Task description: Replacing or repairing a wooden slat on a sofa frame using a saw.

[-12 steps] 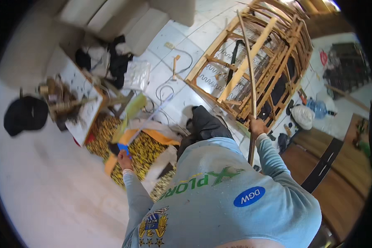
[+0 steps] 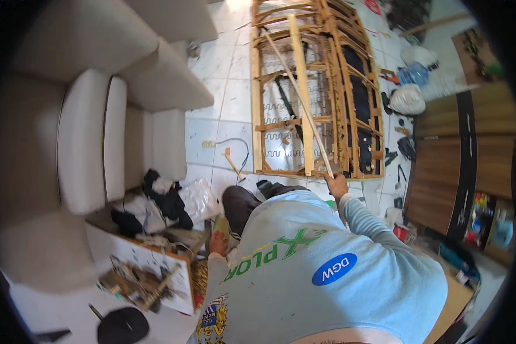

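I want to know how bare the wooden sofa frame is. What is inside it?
Inside the wooden sofa frame, zigzag springs and dark webbing show, with tiled floor behind. The right hand holds a long strip across it.

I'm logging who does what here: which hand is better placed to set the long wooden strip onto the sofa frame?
Probably the right. The right hand grips the wooden strip, which slants over the sofa frame; the left hand is low beside the cluttered table, away from it.

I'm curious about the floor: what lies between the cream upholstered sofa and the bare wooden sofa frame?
In the head view, white floor tiles separate the cream sofa from the wooden frame, with a cable and a small wooden stick lying there.
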The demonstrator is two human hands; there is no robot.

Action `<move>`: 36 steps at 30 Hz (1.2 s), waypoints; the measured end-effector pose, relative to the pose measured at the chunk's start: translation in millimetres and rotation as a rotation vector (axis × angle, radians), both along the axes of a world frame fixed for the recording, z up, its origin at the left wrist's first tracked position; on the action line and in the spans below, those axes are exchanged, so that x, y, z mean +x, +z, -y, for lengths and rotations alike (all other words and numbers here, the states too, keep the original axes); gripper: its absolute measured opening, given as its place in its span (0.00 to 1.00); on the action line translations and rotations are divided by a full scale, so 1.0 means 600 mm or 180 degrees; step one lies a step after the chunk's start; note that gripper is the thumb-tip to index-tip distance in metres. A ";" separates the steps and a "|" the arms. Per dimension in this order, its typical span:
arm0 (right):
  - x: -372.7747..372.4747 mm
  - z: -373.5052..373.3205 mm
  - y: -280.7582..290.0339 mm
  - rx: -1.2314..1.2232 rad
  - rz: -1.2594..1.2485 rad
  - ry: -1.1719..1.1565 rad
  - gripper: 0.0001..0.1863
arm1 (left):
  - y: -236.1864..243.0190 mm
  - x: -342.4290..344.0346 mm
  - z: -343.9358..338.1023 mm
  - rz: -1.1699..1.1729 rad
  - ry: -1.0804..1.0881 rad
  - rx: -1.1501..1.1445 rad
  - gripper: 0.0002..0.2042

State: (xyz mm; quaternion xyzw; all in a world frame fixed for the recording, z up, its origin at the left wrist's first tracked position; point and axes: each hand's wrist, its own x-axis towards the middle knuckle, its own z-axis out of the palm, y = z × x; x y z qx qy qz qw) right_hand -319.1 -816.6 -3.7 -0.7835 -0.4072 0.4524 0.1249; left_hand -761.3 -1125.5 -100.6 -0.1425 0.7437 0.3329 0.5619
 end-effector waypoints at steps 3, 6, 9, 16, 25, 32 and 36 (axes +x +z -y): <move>-0.034 -0.035 -0.012 0.0104 0.0091 -0.0073 0.24 | 0.028 -0.071 -0.127 -0.0482 -0.1815 -0.0008 0.22; -0.081 -0.069 0.012 0.0255 0.0365 0.0024 0.26 | 0.023 -0.166 -0.209 -0.0647 -0.1611 0.0347 0.24; -0.107 -0.109 -0.011 0.0282 0.0505 -0.0294 0.26 | 0.030 -0.248 -0.293 -0.0757 -0.1707 0.0170 0.25; -0.226 -0.247 -0.034 0.0417 0.0895 -0.0964 0.29 | 0.046 -0.398 -0.518 -0.0790 -0.3185 -0.0015 0.21; -0.366 -0.436 -0.043 0.0607 0.1624 -0.1239 0.26 | 0.040 -0.376 -0.987 -0.0381 -0.5235 0.1219 0.26; -0.430 -0.490 -0.088 0.0318 0.1335 -0.1163 0.18 | 0.066 -0.212 -1.142 0.0810 -0.6948 0.1505 0.26; -0.447 -0.466 -0.162 0.0863 0.1511 -0.1340 0.17 | 0.025 -0.167 -1.184 0.1089 -0.7330 0.1441 0.24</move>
